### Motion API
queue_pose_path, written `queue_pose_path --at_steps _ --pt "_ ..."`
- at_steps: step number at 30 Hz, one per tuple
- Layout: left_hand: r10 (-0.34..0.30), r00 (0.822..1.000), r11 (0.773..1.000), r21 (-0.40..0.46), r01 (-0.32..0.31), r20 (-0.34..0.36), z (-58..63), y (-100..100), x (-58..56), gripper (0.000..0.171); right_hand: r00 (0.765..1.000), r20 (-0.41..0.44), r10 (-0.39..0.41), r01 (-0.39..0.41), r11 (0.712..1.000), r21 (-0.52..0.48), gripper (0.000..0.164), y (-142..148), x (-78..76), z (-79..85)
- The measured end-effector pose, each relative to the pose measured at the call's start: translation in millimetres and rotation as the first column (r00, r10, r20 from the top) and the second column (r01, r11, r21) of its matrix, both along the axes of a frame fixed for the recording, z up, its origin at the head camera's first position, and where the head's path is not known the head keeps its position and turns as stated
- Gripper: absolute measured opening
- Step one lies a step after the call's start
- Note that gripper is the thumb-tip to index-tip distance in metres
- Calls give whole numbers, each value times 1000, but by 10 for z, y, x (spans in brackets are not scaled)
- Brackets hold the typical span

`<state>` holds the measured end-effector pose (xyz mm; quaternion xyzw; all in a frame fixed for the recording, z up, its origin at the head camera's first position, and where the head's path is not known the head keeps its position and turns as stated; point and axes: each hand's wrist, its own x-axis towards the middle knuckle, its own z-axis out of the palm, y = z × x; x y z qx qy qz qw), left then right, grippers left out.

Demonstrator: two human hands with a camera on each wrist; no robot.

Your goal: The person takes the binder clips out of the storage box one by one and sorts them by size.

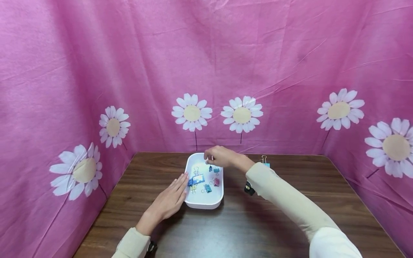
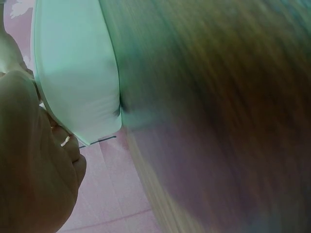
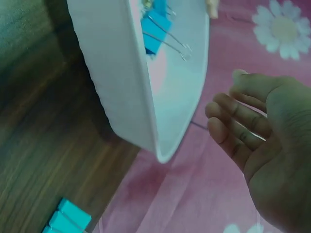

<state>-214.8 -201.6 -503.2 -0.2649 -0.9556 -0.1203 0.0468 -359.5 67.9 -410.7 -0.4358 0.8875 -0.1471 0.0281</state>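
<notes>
A white tray (image 1: pixel 204 206) stands on the table with several binder clips inside. Among them are a blue clip (image 1: pixel 198 179), a yellow clip (image 1: pixel 193 187), a teal clip (image 1: pixel 208 188), a pink clip (image 1: pixel 216 182) and a small dark clip (image 1: pixel 210 168). Against the tray's left side rests my left hand (image 1: pixel 169 197), its fingers extended along the wall. My right hand (image 1: pixel 221 156) hovers over the tray's far end, above the dark clip. In the right wrist view its fingers (image 3: pixel 238 114) are loosely bent, with nothing visible between them and the thumb.
Right of the tray, near the table's back edge, lies another turquoise binder clip (image 3: pixel 70 216), partly behind the right forearm in the head view. A pink curtain (image 1: pixel 219 71) printed with daisies surrounds the brown wooden table (image 1: pixel 213 233) at the back and sides.
</notes>
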Motion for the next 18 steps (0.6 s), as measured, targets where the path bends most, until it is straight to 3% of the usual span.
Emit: queue_pose_path --at_steps 6,12,18 --pt "11 1000 1000 -16 -11 17 8 2 -20 59 998 56 1 -10 987 158 42 -230 49 -129" --pt "8 1000 1000 -19 -8 14 18 0 -23 59 993 91 -78 51 962 269 59 -406 91 -206" --pt "-2 1000 1000 -12 2 -25 11 2 -6 58 984 106 -142 92 922 376 63 -526 109 -335"
